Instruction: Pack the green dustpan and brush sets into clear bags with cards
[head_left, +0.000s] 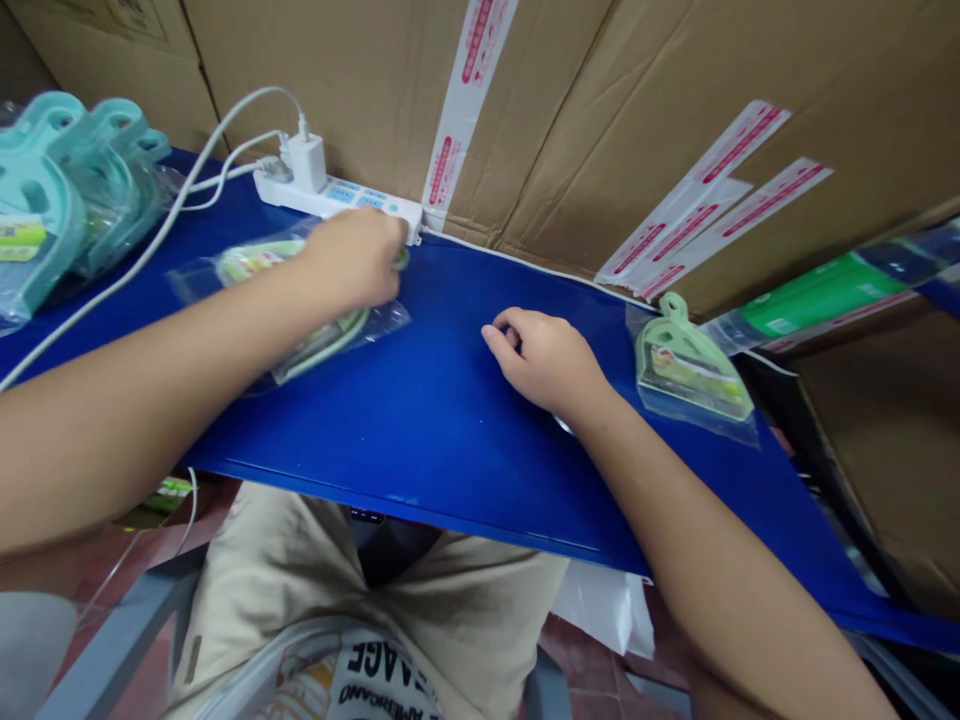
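Note:
My left hand (pixel 352 258) rests closed on a light green dustpan in a clear plastic bag (pixel 322 340) lying on the blue board (pixel 435 420); its fingers are blurred by motion. On the board's middle, my right hand (pixel 547 360) lies with its fingers curled in a loose pinch, and what they hold, if anything, is hidden. A second bagged green dustpan (pixel 690 370) lies just right of my right hand, apart from it.
A white power strip (pixel 337 195) with a plugged charger and cables runs along the back left. Bagged teal dustpans (pixel 67 200) pile at the far left. Cardboard boxes (pixel 570 110) wall the back. A green packet (pixel 817 295) lies at the right.

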